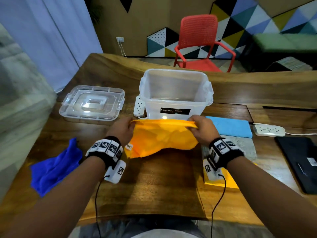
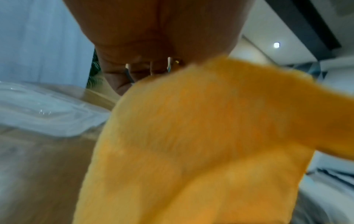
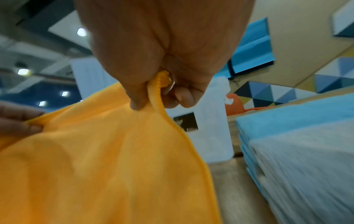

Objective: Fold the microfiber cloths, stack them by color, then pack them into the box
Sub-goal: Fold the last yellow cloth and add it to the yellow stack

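Note:
An orange cloth [image 1: 163,138] hangs above the wooden table, stretched between both hands in front of the clear plastic box [image 1: 176,93]. My left hand [image 1: 123,127] pinches its upper left corner; in the left wrist view the orange cloth [image 2: 201,136] covers most of the fingers. My right hand [image 1: 200,127] pinches the upper right corner, and the right wrist view shows thumb and fingers [image 3: 153,97] curled round the orange cloth's [image 3: 105,159] hem. A crumpled dark blue cloth [image 1: 54,167] lies at the left. Folded light blue cloths [image 1: 229,126], a grey one [image 1: 247,145] and an orange one [image 1: 223,181] lie at the right.
The box's clear lid [image 1: 92,102] lies left of the box. A white power strip [image 1: 139,105] sits beside the box, another power strip [image 1: 269,130] at the right. A black laptop [image 1: 298,160] lies at the right edge. A red chair [image 1: 200,43] stands behind the table.

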Action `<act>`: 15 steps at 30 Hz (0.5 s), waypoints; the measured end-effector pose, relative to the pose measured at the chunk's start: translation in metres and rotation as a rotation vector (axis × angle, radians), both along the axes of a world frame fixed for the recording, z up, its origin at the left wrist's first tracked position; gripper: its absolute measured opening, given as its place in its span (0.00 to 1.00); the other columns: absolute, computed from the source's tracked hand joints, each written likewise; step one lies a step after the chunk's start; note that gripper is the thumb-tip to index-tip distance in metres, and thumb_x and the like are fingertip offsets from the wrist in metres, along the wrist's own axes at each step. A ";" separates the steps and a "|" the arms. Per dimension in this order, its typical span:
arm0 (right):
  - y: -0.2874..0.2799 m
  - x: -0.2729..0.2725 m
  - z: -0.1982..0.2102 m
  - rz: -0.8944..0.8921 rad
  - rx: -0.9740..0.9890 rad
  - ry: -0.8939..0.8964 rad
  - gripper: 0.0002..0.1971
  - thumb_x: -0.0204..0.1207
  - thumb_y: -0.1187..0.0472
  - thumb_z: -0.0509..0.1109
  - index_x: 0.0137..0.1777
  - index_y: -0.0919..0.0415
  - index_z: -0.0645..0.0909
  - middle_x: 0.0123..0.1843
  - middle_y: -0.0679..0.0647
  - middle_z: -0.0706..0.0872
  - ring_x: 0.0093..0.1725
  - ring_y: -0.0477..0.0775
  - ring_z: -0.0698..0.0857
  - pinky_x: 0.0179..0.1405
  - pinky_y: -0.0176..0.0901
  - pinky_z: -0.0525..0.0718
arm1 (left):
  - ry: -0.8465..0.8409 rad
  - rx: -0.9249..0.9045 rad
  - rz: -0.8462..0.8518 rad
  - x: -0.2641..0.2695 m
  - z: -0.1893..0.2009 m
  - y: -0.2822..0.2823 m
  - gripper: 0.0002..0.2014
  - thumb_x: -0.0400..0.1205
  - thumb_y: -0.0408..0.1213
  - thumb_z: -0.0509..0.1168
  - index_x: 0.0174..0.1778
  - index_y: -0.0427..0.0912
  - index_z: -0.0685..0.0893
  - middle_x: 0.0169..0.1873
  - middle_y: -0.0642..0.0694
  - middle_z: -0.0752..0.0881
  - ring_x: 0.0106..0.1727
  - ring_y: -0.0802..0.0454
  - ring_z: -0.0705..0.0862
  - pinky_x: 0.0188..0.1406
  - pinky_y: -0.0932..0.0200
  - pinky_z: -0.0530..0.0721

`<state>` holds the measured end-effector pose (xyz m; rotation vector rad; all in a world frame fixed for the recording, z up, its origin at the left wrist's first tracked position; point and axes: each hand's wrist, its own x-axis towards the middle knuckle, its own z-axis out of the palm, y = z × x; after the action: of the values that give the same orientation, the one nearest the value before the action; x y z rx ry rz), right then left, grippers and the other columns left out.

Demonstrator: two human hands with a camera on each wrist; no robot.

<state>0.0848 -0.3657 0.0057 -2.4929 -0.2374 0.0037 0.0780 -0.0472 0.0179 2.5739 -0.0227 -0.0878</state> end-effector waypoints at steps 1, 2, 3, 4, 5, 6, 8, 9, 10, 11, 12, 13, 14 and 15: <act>-0.001 0.006 0.012 -0.032 0.044 -0.049 0.09 0.78 0.65 0.73 0.57 0.59 0.85 0.52 0.56 0.88 0.50 0.52 0.81 0.49 0.41 0.74 | -0.052 -0.004 0.010 0.004 0.013 0.003 0.07 0.87 0.40 0.59 0.54 0.44 0.81 0.43 0.46 0.81 0.48 0.45 0.80 0.47 0.51 0.78; -0.002 0.012 0.024 -0.064 0.095 -0.097 0.09 0.78 0.66 0.73 0.56 0.60 0.85 0.49 0.54 0.87 0.48 0.51 0.81 0.47 0.39 0.73 | -0.098 0.001 0.007 0.009 0.025 0.006 0.08 0.86 0.39 0.61 0.55 0.41 0.81 0.44 0.45 0.81 0.47 0.45 0.80 0.47 0.50 0.77; -0.001 0.016 0.035 -0.091 0.152 -0.142 0.08 0.78 0.67 0.72 0.55 0.60 0.84 0.46 0.51 0.86 0.46 0.49 0.80 0.45 0.38 0.73 | -0.132 0.016 -0.011 0.013 0.034 0.010 0.08 0.86 0.38 0.62 0.56 0.39 0.83 0.46 0.42 0.83 0.49 0.44 0.80 0.49 0.49 0.78; -0.002 0.020 0.044 -0.112 0.210 -0.176 0.08 0.78 0.69 0.72 0.54 0.59 0.83 0.44 0.48 0.85 0.44 0.47 0.80 0.43 0.38 0.74 | -0.148 0.040 -0.033 0.018 0.041 0.015 0.09 0.85 0.36 0.63 0.58 0.39 0.84 0.48 0.40 0.84 0.52 0.42 0.81 0.52 0.48 0.78; -0.002 0.024 0.051 -0.124 0.263 -0.195 0.09 0.78 0.70 0.71 0.52 0.57 0.82 0.42 0.45 0.83 0.41 0.44 0.80 0.40 0.36 0.75 | -0.156 0.067 -0.050 0.021 0.045 0.021 0.09 0.84 0.34 0.64 0.59 0.40 0.84 0.51 0.39 0.84 0.54 0.41 0.81 0.54 0.48 0.78; -0.002 0.026 0.056 -0.137 0.304 -0.200 0.10 0.78 0.71 0.69 0.50 0.55 0.80 0.41 0.43 0.82 0.38 0.40 0.79 0.37 0.33 0.75 | -0.152 0.092 -0.049 0.024 0.047 0.027 0.10 0.83 0.33 0.64 0.59 0.41 0.85 0.52 0.39 0.84 0.56 0.40 0.81 0.56 0.47 0.78; -0.003 0.028 0.060 -0.157 0.337 -0.181 0.14 0.78 0.73 0.66 0.45 0.50 0.76 0.39 0.43 0.81 0.36 0.37 0.77 0.33 0.33 0.74 | -0.140 0.113 0.000 0.024 0.049 0.038 0.12 0.83 0.31 0.63 0.60 0.41 0.85 0.54 0.38 0.83 0.58 0.38 0.80 0.58 0.46 0.78; -0.003 0.026 0.062 -0.158 0.341 -0.167 0.17 0.78 0.74 0.64 0.42 0.48 0.74 0.39 0.44 0.82 0.36 0.40 0.77 0.33 0.37 0.75 | -0.147 0.110 0.027 0.022 0.048 0.042 0.12 0.83 0.30 0.63 0.60 0.41 0.85 0.54 0.37 0.83 0.58 0.38 0.80 0.57 0.46 0.78; -0.003 0.025 0.061 -0.156 0.344 -0.148 0.18 0.78 0.75 0.63 0.39 0.47 0.73 0.39 0.45 0.82 0.38 0.44 0.78 0.34 0.42 0.75 | -0.162 0.094 0.045 0.018 0.048 0.045 0.12 0.82 0.29 0.63 0.59 0.41 0.85 0.54 0.37 0.84 0.58 0.37 0.81 0.56 0.48 0.77; -0.003 0.023 0.059 -0.152 0.357 -0.121 0.19 0.78 0.75 0.62 0.38 0.47 0.72 0.39 0.46 0.82 0.38 0.46 0.78 0.35 0.44 0.74 | -0.183 0.067 0.054 0.015 0.049 0.046 0.11 0.82 0.28 0.63 0.58 0.40 0.85 0.53 0.37 0.85 0.57 0.37 0.81 0.54 0.50 0.76; -0.003 0.022 0.059 -0.153 0.377 -0.088 0.18 0.78 0.74 0.63 0.37 0.48 0.71 0.38 0.46 0.82 0.36 0.47 0.76 0.35 0.45 0.72 | -0.201 0.034 0.068 0.011 0.050 0.046 0.11 0.82 0.28 0.62 0.58 0.40 0.85 0.52 0.38 0.86 0.56 0.38 0.82 0.51 0.53 0.75; -0.002 0.020 0.059 -0.157 0.407 -0.055 0.17 0.78 0.72 0.64 0.37 0.48 0.71 0.37 0.47 0.81 0.35 0.47 0.75 0.36 0.45 0.71 | -0.218 -0.009 0.091 0.008 0.053 0.045 0.11 0.83 0.28 0.62 0.58 0.40 0.85 0.51 0.40 0.87 0.54 0.40 0.82 0.49 0.56 0.73; -0.001 0.019 0.061 -0.162 0.451 -0.038 0.14 0.76 0.68 0.65 0.36 0.48 0.71 0.36 0.48 0.79 0.35 0.48 0.74 0.38 0.46 0.71 | -0.240 -0.059 0.125 0.006 0.057 0.045 0.11 0.83 0.29 0.62 0.58 0.41 0.85 0.50 0.43 0.86 0.52 0.45 0.82 0.48 0.58 0.72; 0.000 0.017 0.066 -0.166 0.504 -0.040 0.11 0.73 0.64 0.66 0.36 0.47 0.71 0.35 0.48 0.77 0.35 0.50 0.74 0.39 0.47 0.71 | -0.271 -0.118 0.165 0.005 0.063 0.043 0.10 0.84 0.31 0.61 0.58 0.44 0.84 0.48 0.47 0.85 0.49 0.50 0.81 0.48 0.59 0.72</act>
<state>0.1019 -0.3656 0.0714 -2.0039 -0.0379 -0.1559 0.0827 -0.0040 0.0813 2.4411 0.0799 0.3152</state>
